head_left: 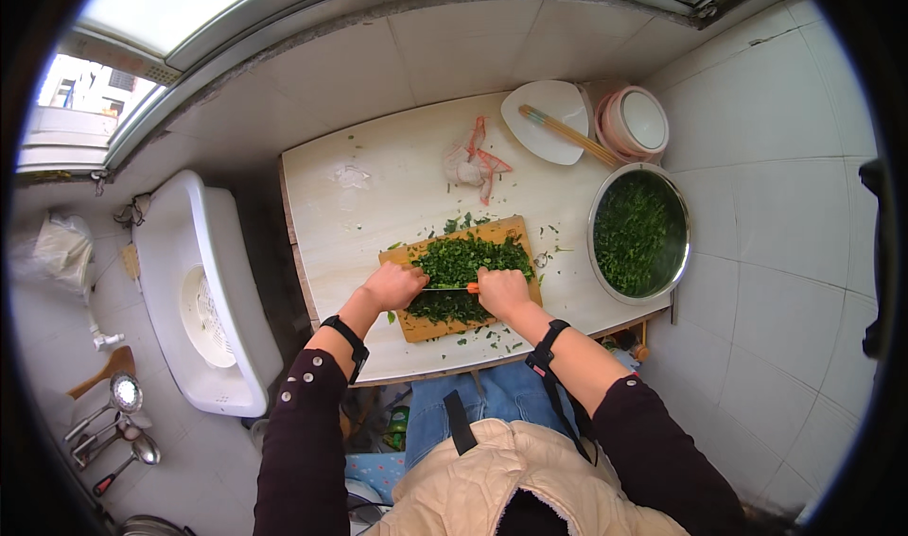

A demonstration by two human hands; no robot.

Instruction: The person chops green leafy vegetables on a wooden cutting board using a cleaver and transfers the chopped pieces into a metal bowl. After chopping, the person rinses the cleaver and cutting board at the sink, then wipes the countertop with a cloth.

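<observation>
A wooden cutting board [418, 332] lies tilted on the table before me, covered with chopped leafy greens [468, 256]. My right hand [502, 291] grips the orange handle of a kitchen knife [445, 290]. At the blade's other end my left hand [397, 286] has its fingers curled over the tip. The blade spans the board edge-on, with chopped greens on both sides of it. Just how the left fingers press on the blade is hidden. Loose bits of leaf are scattered around the board.
A steel bowl [687, 252] of chopped greens stands right, below stacked bowls [644, 119] and a white plate [543, 139] with chopsticks [567, 134]. A crumpled mesh bag [464, 167] lies behind the board. Left of the table [333, 217] is a white basin [241, 309]; utensils [126, 394] hang beyond.
</observation>
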